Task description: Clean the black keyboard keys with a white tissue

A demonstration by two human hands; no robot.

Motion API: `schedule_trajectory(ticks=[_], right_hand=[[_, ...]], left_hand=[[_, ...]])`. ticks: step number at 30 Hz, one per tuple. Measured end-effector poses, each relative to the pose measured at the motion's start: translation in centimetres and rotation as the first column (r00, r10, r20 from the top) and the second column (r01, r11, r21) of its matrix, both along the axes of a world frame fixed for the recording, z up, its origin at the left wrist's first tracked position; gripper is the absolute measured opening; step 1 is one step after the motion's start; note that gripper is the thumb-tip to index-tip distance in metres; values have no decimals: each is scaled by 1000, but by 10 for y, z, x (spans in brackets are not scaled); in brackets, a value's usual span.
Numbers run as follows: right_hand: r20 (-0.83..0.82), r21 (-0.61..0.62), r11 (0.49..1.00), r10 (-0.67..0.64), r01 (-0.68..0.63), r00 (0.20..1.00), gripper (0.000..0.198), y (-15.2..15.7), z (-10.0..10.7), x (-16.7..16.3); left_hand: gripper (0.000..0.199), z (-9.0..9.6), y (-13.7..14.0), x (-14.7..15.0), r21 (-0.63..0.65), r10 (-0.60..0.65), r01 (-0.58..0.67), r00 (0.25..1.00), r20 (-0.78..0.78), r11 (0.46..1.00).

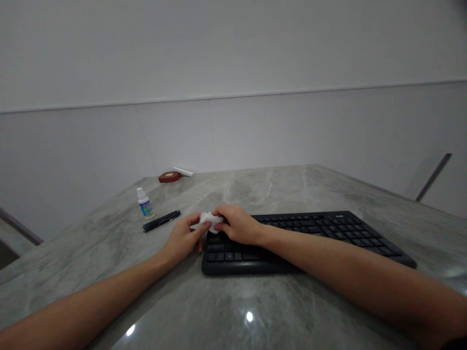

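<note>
A crumpled white tissue point(210, 221) is pinched between both hands above the left end of a black keyboard point(251, 266). My left hand point(185, 235) grips its left side, with the lower fingers beside the keyboard's left edge. From the right, my right hand point(239, 224) closes on the tissue with thumb and fingers. My right forearm crosses over the keyboard and hides many of its keys. The keys under the tissue are hidden too.
Left of my hands lies a black pen point(161, 221). Beyond it stands a small white spray bottle point(145, 203) with a blue label. A reddish-brown case point(169, 177) and a flat white object point(183, 171) lie at the back of the grey marble-look table point(233, 304), near the wall.
</note>
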State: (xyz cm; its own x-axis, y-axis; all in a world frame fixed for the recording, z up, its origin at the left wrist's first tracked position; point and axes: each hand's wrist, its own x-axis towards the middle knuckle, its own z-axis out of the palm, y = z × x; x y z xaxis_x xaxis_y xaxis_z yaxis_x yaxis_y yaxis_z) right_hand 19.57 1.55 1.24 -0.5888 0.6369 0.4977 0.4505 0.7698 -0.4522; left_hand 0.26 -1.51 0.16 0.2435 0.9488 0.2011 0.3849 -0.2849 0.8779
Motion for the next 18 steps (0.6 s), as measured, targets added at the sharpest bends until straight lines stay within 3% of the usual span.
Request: schedule_trajectory(ticks=[10, 18], right_hand=[[11, 139, 990, 16, -18, 1000, 14, 1, -1, -2], [49, 85, 996, 38, -42, 998, 16, 1, -1, 0]], left_hand=[[35, 0, -3, -1, 55, 41, -40, 999, -29, 998], [36, 1, -3, -2, 19, 6, -5, 1000, -21, 1000]])
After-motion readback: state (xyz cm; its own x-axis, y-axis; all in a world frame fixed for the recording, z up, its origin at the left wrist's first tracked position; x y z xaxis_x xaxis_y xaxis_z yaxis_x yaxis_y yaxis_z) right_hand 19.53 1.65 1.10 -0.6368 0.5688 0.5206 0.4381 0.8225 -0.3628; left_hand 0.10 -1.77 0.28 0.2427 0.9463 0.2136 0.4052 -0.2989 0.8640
